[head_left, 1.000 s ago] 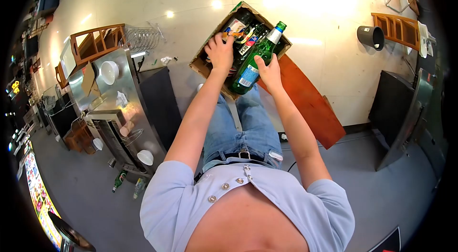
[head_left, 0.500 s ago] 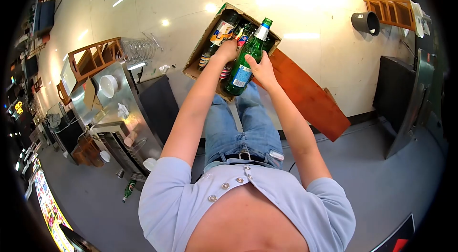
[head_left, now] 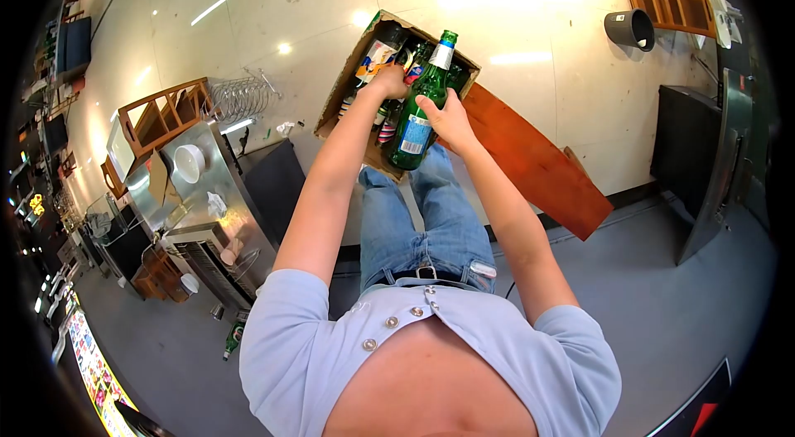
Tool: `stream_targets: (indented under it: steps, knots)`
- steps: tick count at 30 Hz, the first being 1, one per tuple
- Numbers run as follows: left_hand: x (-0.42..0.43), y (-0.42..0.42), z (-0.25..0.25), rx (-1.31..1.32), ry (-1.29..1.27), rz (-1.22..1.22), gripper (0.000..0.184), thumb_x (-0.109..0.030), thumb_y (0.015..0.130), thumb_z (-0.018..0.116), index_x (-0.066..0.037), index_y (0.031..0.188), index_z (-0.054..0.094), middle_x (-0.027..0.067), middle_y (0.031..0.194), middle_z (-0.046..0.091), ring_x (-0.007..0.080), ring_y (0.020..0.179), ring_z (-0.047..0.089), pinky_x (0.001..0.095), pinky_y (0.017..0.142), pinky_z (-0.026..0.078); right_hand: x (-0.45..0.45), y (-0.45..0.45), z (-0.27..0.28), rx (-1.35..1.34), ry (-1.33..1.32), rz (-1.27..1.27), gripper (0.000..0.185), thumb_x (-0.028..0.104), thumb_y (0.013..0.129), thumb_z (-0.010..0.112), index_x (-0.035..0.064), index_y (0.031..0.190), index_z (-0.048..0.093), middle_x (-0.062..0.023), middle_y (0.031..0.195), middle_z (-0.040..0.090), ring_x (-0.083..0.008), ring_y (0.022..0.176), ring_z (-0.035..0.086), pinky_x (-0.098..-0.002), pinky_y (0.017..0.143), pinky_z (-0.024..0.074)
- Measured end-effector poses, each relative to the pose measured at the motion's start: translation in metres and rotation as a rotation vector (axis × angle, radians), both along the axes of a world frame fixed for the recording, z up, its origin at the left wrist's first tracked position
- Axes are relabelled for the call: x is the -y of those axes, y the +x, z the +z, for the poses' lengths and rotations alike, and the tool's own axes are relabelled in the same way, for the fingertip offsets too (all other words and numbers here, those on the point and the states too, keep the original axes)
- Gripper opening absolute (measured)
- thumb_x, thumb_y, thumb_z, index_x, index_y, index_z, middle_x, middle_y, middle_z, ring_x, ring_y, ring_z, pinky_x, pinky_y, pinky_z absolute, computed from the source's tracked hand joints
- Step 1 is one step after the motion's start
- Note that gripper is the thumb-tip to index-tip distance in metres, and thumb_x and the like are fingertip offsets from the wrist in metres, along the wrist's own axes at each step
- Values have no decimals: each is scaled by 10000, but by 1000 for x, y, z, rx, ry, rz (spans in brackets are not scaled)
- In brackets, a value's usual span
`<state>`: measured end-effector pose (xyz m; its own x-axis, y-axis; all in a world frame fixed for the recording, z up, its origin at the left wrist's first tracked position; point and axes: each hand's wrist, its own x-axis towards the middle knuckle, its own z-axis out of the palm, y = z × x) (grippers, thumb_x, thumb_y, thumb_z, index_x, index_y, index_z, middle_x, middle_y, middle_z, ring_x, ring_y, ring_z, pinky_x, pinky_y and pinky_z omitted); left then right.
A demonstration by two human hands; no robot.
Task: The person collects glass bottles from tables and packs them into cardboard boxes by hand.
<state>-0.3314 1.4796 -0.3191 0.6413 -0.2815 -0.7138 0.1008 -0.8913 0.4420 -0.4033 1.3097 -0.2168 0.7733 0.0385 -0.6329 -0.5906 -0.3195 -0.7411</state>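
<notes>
My right hand (head_left: 445, 117) is closed round a green glass bottle (head_left: 421, 127) with a blue and white label, held slantwise over a cardboard box (head_left: 352, 64). Inside the box are several bottles, among them a dark one (head_left: 379, 55) with a white and orange label. My left hand (head_left: 389, 83) reaches into the box among these bottles. Its fingers are curled, partly hidden by the box's contents, so what they grip, if anything, does not show clearly.
A reddish-brown wooden board (head_left: 530, 160) lies beneath and right of the box. To the left stands a steel counter (head_left: 178, 189) with a white bowl (head_left: 190, 162). A dark bin (head_left: 629, 30) is at upper right; another green bottle (head_left: 233, 339) is on the floor at lower left.
The green bottle has shifted slightly left with my right hand and tilts a little more upright. My left hand has moved slightly left within the box. The view has turned a little.
</notes>
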Motion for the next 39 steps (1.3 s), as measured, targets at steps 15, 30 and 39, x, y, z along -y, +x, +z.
stream_targets:
  steps: [15,30,39]
  knots:
    - [10,-12,53,247,136,173,224,-154,710,708,21,850,696,265,901,659,382,902,650,422,837,513,-15,9,-7,-85,-116,-31,694,447,776,701,-67,1170,452,-211,1061,618,-271,979,618,-354,848,486]
    - [-9,-69,74,605,-141,393,353,-231,798,665,1,1062,636,183,942,659,371,928,618,416,853,483,17,31,40,337,171,32,712,299,731,771,-18,1250,400,-205,1068,617,-289,961,631,-372,840,498]
    - [-84,-109,133,-292,-1109,1332,631,-556,962,351,-32,1291,474,138,1208,580,213,1091,573,359,888,488,-16,59,69,765,-216,1039,744,261,654,787,186,1317,457,-80,1221,532,-316,1136,495,-469,971,390]
